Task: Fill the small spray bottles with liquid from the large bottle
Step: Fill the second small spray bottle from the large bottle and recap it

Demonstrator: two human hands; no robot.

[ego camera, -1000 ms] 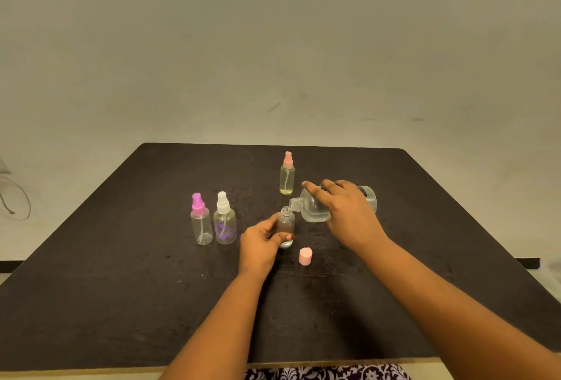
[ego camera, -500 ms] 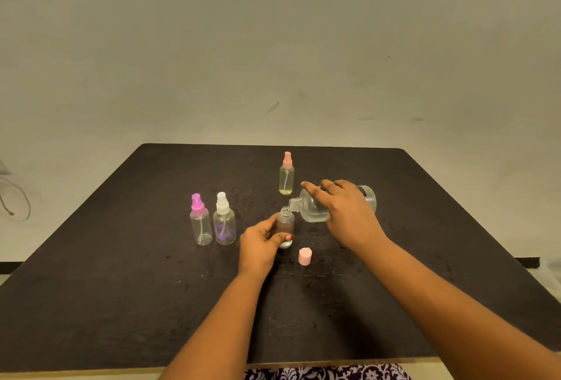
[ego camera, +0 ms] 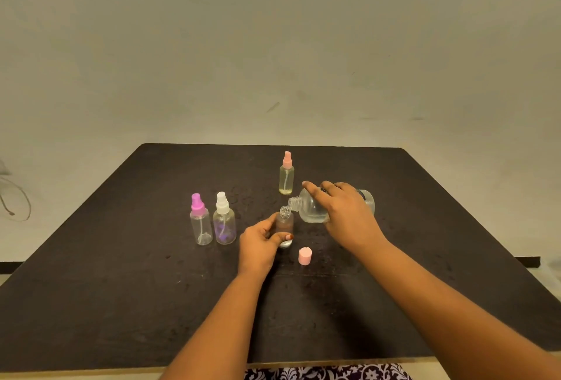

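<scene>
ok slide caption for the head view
Right hand tips large bottle into uncapped spray bottle held by left hand

1. Four small spray bottles. Three carry sprayers: the magenta bottle point(ego camera: 200, 226), the white bottle point(ego camera: 224, 225) and the pink bottle point(ego camera: 286, 177). The fourth, the open bottle point(ego camera: 284, 222), has a bare neck.
2. One large bottle point(ego camera: 309, 208).
3. One loose cap point(ego camera: 305, 256), pink.
4. Two hands: the left hand point(ego camera: 258, 246) and the right hand point(ego camera: 346, 212).
5. One table point(ego camera: 121, 288).
</scene>
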